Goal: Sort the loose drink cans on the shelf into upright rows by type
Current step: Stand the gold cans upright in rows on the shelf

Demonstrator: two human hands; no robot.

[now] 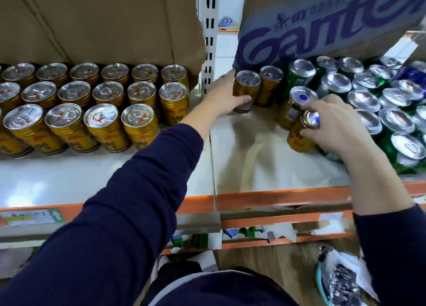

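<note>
Gold drink cans (105,112) stand upright in three neat rows on the left shelf section. My left hand (224,97) reaches across the shelf post and wraps around a gold can (247,84) standing at the back of the right section, with a second gold can (269,84) beside it. My right hand (334,123) grips the top of a tilted gold can (300,136); a taller gold can (296,105) leans just behind it. Green and silver cans (373,103) lie crowded and tilted to the right.
A white slotted shelf post (209,40) divides the two sections. Brown cardboard (103,22) hangs over the left rows and a printed carton flap (322,24) over the right cans. An orange shelf edge (276,197) runs along the front. A bag (341,280) lies on the floor below.
</note>
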